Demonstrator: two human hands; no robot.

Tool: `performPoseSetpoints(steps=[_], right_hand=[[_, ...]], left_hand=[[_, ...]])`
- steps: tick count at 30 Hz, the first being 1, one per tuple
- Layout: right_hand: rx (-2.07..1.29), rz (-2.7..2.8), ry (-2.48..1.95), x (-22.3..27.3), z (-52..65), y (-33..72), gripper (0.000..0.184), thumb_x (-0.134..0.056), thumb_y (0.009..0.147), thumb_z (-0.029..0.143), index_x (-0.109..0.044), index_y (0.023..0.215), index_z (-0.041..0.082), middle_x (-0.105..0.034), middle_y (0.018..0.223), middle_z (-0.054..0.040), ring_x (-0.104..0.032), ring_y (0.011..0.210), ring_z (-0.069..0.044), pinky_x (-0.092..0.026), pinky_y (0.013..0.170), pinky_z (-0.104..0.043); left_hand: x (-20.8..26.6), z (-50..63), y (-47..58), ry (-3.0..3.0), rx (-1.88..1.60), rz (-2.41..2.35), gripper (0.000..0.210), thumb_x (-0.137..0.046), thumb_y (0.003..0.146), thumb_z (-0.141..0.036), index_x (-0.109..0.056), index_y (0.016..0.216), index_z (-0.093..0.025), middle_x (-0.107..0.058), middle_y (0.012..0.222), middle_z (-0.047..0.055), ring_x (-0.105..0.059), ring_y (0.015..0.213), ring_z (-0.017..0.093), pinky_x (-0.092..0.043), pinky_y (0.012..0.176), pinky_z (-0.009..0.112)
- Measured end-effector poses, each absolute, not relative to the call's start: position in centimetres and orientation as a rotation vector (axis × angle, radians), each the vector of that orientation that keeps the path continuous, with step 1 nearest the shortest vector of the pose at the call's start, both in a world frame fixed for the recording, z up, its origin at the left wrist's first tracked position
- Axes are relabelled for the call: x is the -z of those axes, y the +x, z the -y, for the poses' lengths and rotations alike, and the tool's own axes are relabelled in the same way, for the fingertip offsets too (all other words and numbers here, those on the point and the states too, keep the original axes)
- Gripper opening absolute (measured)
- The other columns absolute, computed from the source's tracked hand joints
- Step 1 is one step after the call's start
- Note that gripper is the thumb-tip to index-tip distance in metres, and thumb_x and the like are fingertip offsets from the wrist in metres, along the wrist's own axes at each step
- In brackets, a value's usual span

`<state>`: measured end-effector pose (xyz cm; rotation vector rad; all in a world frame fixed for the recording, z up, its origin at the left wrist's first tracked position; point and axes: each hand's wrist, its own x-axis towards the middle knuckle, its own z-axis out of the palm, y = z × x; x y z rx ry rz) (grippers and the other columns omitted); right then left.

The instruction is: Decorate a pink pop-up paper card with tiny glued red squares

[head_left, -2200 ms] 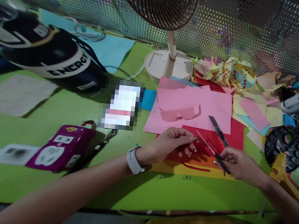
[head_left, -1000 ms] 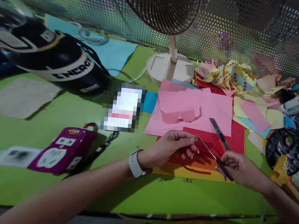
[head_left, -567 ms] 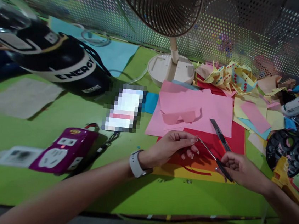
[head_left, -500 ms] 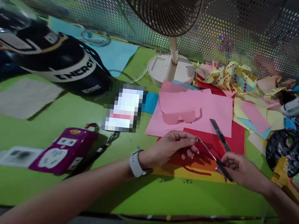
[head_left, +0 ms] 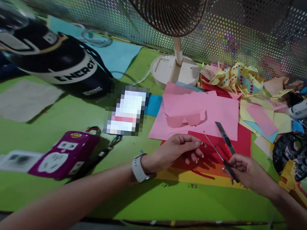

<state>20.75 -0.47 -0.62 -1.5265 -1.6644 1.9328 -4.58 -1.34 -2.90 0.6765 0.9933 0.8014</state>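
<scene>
My left hand (head_left: 180, 147) is closed in a pinch above the red paper (head_left: 241, 139), thumb against forefinger; whatever lies between the fingertips is too small to make out. My right hand (head_left: 247, 172) grips a slim tool with a thin metal shaft and black handle (head_left: 230, 170), its kind unclear. The tool's tip points up and left, close to my left fingertips but apart from them. Beyond my right hand a box cutter (head_left: 224, 135) lies with its blade out. Pink paper (head_left: 222, 113) and a cut, folded pink piece (head_left: 184, 121) rest behind my left hand.
A fan (head_left: 176, 71) stands at the back. Leftward are a phone (head_left: 126, 110), a purple power block (head_left: 65, 155) and a large black bottle (head_left: 76, 66). Paper scraps (head_left: 239, 80), a black round palette (head_left: 293, 153) and a yellow glue gun (head_left: 291, 182) crowd the right.
The tool's tip has drawn slightly away from my left fingertips, with my right hand shifting a little. My left hand keeps its pinch in nearly the same place.
</scene>
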Motion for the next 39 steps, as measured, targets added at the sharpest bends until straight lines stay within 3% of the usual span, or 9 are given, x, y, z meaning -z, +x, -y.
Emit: performPoseSetpoints(steps=[14,24,39], right_hand=[[-2.017,1.686,-1.526,0.1,0.8,20.6,0.041,-0.079,0.069,0.052,-0.055,0.075,0.019,-0.053,0.065,0.0036,-0.049,0.061,-0.010,-0.036,0.052,-0.022],[-2.038,1.650,-1.522,0.4,0.7,20.5,0.048,-0.077,0.068,0.061,-0.056,0.074,0.019,-0.056,0.066,0.0031,-0.052,0.060,-0.010,-0.043,0.055,-0.022],[-2.064,1.627,-1.515,0.4,0.5,20.4,0.048,-0.078,0.066,0.060,-0.055,0.073,0.019,-0.056,0.065,0.0032,-0.051,0.060,-0.010,-0.042,0.055,-0.023]], left_hand=[[3.0,1.6,-4.5,0.595,-0.798,-0.978,0.018,-0.076,0.079,-0.032,-0.071,0.081,-0.015,-0.074,0.074,0.003,-0.060,0.052,0.006,-0.048,0.047,0.015],[3.3,1.5,-4.6,0.648,-0.819,-0.973,0.016,-0.073,0.081,-0.030,-0.071,0.079,-0.015,-0.073,0.072,0.002,-0.059,0.051,0.006,-0.048,0.047,0.015],[3.4,1.4,-4.8,0.643,-0.834,-0.928,0.019,-0.077,0.078,-0.033,-0.073,0.082,-0.015,-0.074,0.069,0.002,-0.061,0.051,0.006,-0.049,0.049,0.015]])
